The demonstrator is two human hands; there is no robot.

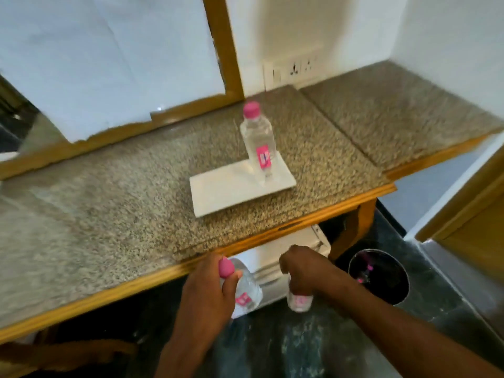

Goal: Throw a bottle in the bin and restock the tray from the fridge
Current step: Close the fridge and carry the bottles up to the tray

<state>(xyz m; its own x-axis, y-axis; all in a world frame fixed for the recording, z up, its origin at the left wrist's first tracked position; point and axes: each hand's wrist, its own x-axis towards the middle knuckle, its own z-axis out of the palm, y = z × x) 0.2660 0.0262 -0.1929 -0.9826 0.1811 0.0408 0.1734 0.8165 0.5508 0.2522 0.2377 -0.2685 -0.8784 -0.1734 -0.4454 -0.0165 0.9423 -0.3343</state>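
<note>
Two water bottles in hand below the counter edge, a third standing on the tray.

The left hand [210, 293] grips a clear bottle [246, 289] by its pink-capped neck; the right hand [302, 268] is closed over the top of another bottle [299, 300]. Pink labels are too blurred to read. The upright bottle [257, 140] stands on the white tray's [218, 192] right end, on the speckled granite counter [109, 192]; a round bin [379, 276] stands on the dark floor.

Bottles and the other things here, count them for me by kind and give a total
Water bottles with pink caps: 3, one standing on the tray, one in the left hand, one in the right hand
White tray: 1
Bin: 1, something pink lies inside but is too blurred to count
Total: 5
</note>
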